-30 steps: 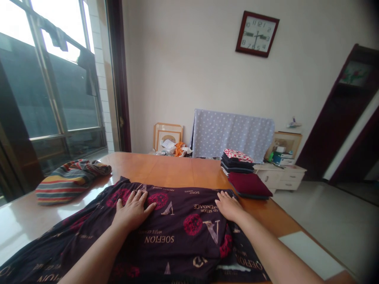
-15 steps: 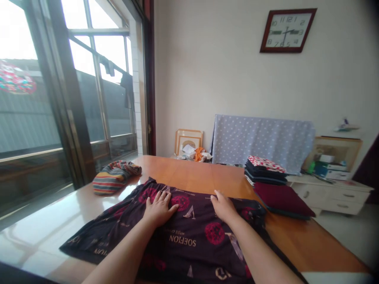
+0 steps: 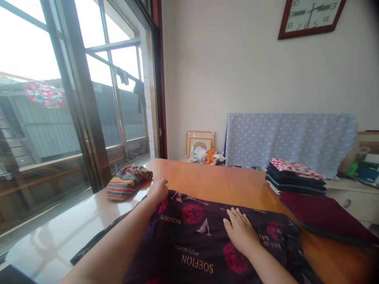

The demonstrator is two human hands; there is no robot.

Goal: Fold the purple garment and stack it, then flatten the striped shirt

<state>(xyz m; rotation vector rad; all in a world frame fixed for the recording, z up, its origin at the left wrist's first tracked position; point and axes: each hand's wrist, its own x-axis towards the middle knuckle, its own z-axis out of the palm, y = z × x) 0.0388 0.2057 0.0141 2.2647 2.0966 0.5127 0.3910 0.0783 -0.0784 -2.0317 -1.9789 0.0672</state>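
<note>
Table (image 3: 245, 177) spans the near part of the scene, dark printed cloth (image 3: 166, 242) spread over its near middle. Folded clothes (image 3: 296, 181) stand stacked far right, a maroon piece (image 3: 322, 209) just nearer; a striped bundle (image 3: 122, 185) sits far left. The left hand (image 3: 158, 190) is at the cloth's far edge, toward the left, fingers curled; whether they pinch fabric I cannot tell. The right hand (image 3: 240, 232) lies flat on the cloth, fingers slightly spread, gripping nothing. Straightening seems the step in hand; the next move probably calls for a sure hold on that edge. Gold lettering (image 3: 197, 265) reads SOEFION, twice; smaller words mostly blur.
</note>
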